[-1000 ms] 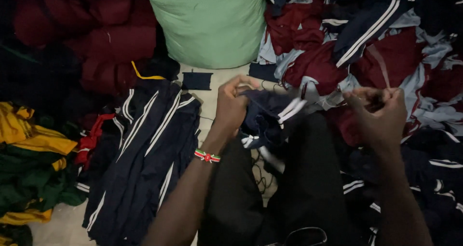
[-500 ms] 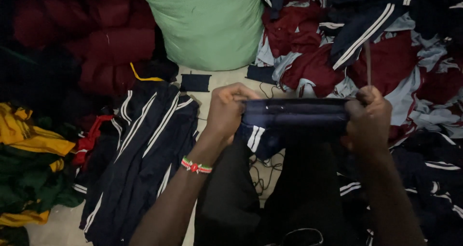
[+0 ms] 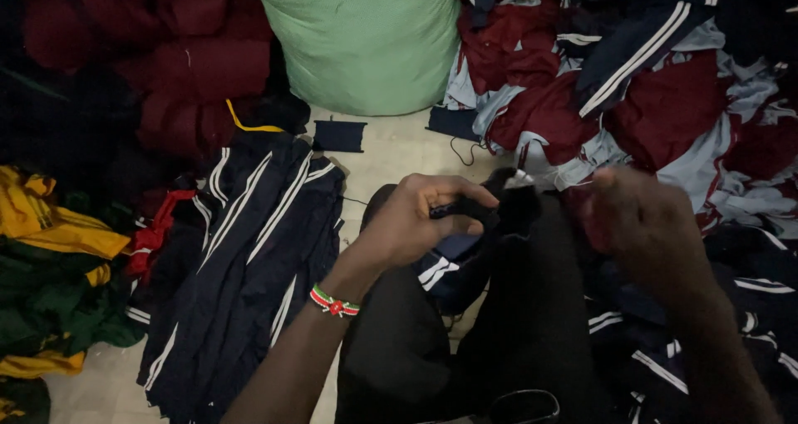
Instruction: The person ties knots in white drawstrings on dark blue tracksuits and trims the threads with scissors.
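Pinching navy garment [image 3: 490, 216] – left hand [image 3: 416, 220] curled, right hand [image 3: 644, 224] raised

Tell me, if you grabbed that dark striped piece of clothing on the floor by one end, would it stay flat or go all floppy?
Probably floppy: the navy garment with white stripes lies in soft folds on the floor. It likely drapes and sags from wherever it is held, like the dark cloth bunched in the left hand. It looks thin, so probably light, and unlikely to slide far if pushed.

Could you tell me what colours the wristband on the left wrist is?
Red, white and green woven wristband, head view.
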